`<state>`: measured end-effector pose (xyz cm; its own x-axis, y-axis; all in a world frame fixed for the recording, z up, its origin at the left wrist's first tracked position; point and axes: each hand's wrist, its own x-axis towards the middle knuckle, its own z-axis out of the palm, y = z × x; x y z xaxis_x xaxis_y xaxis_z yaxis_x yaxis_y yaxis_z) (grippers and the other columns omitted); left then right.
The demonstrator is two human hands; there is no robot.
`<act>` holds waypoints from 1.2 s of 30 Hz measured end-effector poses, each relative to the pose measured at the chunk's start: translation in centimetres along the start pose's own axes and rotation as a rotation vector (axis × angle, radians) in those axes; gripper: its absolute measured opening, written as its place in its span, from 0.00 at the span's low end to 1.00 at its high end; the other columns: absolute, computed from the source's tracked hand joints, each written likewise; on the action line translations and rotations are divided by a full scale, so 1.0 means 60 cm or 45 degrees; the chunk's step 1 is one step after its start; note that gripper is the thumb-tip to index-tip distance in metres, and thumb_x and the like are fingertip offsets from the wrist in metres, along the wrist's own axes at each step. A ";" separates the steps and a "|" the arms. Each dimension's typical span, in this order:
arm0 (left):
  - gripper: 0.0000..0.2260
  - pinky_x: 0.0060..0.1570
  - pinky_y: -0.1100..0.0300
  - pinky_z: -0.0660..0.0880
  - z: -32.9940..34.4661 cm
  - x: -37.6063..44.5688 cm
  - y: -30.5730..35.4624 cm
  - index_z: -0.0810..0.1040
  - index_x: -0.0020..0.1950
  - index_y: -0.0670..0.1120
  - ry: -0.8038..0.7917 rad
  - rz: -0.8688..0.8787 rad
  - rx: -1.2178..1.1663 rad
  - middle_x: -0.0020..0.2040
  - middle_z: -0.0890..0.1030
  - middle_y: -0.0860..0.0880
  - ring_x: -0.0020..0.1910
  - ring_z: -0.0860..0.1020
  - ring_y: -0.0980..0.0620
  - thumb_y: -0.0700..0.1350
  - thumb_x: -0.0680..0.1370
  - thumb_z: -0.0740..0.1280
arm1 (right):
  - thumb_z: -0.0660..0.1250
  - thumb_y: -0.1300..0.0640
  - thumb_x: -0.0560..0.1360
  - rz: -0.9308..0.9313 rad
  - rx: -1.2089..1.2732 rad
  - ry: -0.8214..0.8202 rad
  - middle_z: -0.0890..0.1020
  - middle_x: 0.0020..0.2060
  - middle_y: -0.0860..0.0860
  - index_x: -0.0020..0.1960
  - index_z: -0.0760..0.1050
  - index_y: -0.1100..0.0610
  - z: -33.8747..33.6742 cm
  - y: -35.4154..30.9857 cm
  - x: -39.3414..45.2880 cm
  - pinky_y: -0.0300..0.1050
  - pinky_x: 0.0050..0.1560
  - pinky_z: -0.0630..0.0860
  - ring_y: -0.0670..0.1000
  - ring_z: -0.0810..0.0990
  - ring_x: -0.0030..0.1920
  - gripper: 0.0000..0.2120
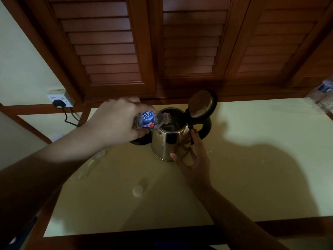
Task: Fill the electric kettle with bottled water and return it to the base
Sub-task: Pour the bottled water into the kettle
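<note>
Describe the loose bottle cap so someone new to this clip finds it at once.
Start at the cream tabletop and find the steel kettle with its lid open. Come straight toward the camera, between the two forearms: the bottle cap is the small white disc lying alone on bare surface, touching nothing.

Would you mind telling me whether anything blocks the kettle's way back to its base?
Nothing visible does: the base sits just left of the kettle, though the left hand and tilted bottle hang over it.
</note>
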<state>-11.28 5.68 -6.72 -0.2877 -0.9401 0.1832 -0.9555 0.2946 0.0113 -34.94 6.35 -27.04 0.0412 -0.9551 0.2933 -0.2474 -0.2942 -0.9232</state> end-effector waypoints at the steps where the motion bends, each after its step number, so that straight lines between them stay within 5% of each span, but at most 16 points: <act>1: 0.29 0.47 0.50 0.80 0.000 0.000 0.000 0.75 0.71 0.62 0.002 0.001 0.005 0.52 0.78 0.55 0.49 0.82 0.45 0.59 0.70 0.75 | 0.78 0.47 0.73 -0.003 -0.003 0.000 0.68 0.81 0.48 0.84 0.57 0.39 -0.001 0.000 0.000 0.65 0.72 0.75 0.51 0.67 0.81 0.46; 36: 0.20 0.56 0.49 0.68 -0.034 0.040 0.033 0.78 0.64 0.62 -0.111 0.190 0.303 0.56 0.77 0.55 0.60 0.75 0.49 0.56 0.73 0.72 | 0.79 0.45 0.72 0.003 -0.043 0.016 0.66 0.82 0.48 0.83 0.57 0.36 -0.002 -0.006 0.001 0.64 0.73 0.75 0.48 0.64 0.82 0.46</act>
<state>-13.71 4.36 -4.24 -0.4210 -0.9035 0.0805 -0.8876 0.3920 -0.2419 -34.97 6.42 -26.66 0.0285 -0.9553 0.2942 -0.2800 -0.2902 -0.9151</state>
